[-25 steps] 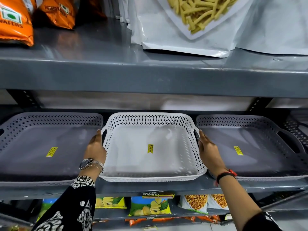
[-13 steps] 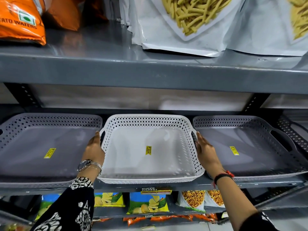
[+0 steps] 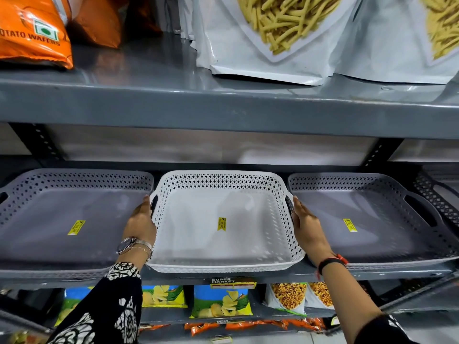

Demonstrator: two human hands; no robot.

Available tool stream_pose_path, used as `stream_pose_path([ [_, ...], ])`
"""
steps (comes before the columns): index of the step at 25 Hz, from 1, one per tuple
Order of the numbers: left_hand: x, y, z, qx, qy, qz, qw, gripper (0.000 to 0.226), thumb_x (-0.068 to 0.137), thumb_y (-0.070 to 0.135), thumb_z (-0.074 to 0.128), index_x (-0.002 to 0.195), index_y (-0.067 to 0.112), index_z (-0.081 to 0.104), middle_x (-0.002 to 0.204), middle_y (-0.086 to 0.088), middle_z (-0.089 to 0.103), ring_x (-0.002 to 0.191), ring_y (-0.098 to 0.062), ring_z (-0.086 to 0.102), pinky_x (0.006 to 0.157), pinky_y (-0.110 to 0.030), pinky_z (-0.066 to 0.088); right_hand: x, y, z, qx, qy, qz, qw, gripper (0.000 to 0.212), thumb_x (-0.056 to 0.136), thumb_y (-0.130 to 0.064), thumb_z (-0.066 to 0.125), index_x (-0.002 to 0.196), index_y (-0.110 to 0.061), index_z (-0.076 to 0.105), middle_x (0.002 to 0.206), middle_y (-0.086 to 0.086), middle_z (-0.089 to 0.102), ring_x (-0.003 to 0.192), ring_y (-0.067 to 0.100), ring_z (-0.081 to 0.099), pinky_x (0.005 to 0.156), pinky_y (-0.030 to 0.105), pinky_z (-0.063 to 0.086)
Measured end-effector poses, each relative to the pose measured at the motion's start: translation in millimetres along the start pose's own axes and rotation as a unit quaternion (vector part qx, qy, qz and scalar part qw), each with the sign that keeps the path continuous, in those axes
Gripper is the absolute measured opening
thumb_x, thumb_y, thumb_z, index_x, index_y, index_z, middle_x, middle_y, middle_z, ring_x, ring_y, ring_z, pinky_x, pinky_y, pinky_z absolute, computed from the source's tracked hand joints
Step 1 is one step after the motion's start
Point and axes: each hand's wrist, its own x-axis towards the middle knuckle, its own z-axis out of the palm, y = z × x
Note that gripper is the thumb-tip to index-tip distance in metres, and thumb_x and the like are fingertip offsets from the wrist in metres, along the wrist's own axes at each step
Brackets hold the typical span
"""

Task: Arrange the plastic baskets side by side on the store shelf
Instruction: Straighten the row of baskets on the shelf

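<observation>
A white perforated plastic basket (image 3: 223, 268) sits in the middle of the grey store shelf (image 3: 305, 273), a yellow price sticker on its floor. My left hand (image 3: 140, 223) grips its left handle and my right hand (image 3: 306, 225) grips its right handle. A grey basket (image 3: 49, 176) lies to its left and another grey basket (image 3: 387, 260) to its right, each with a yellow sticker. All three lie in a row, sides nearly touching. The white basket's front rim juts a little past the shelf edge.
The shelf above (image 3: 223, 112) holds orange wafer bags (image 3: 32, 33) and white snack pouches (image 3: 270, 38), leaving low headroom. A dark perforated basket (image 3: 437, 197) stands at the far right. Chip bags (image 3: 221, 304) fill the shelf below.
The hands and white basket keep the same grip and place. The view has shifted slightly, showing more of the upper shelf's right pouch.
</observation>
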Motion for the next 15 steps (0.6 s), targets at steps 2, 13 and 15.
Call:
stream_pose_path([
  [2, -0.7, 0.7, -0.6, -0.005, -0.004, -0.002, 1.0, 0.06, 0.089, -0.008, 0.036, 0.145, 0.01, 0.024, 0.12, -0.03, 0.06, 0.102, -0.045, 0.061, 0.09, -0.051, 0.05, 0.2, 0.5, 0.5, 0.004, 0.005, 0.0, 1.0, 0.047, 0.092, -0.005, 0.035, 0.138, -0.01, 0.029, 0.134, 0.02, 0.05, 0.115, 0.037, 0.053, 0.101, 0.044, 0.041],
  [13, 1.6, 1.5, 0.6, -0.002, -0.026, 0.001, 1.0, 0.065, 0.085, -0.012, 0.036, 0.145, 0.005, 0.019, 0.135, -0.027, 0.047, 0.112, -0.044, 0.055, 0.094, -0.049, 0.048, 3.0, 1.1, 1.8, -0.01, 0.002, -0.011, 1.0, 0.048, 0.091, -0.001, 0.035, 0.138, -0.007, 0.029, 0.139, 0.021, 0.045, 0.118, 0.039, 0.051, 0.102, 0.042, 0.039],
  [15, 3.9, -1.0, 2.7, 0.003, -0.023, 0.005, 1.0, 0.065, 0.084, -0.011, 0.037, 0.145, 0.004, 0.02, 0.138, -0.026, 0.045, 0.116, -0.044, 0.053, 0.098, -0.049, 0.047, 2.9, 1.1, 1.3, -0.013, 0.003, -0.016, 1.0, 0.049, 0.091, 0.001, 0.035, 0.139, -0.007, 0.028, 0.137, 0.022, 0.047, 0.115, 0.04, 0.053, 0.1, 0.042, 0.041],
])
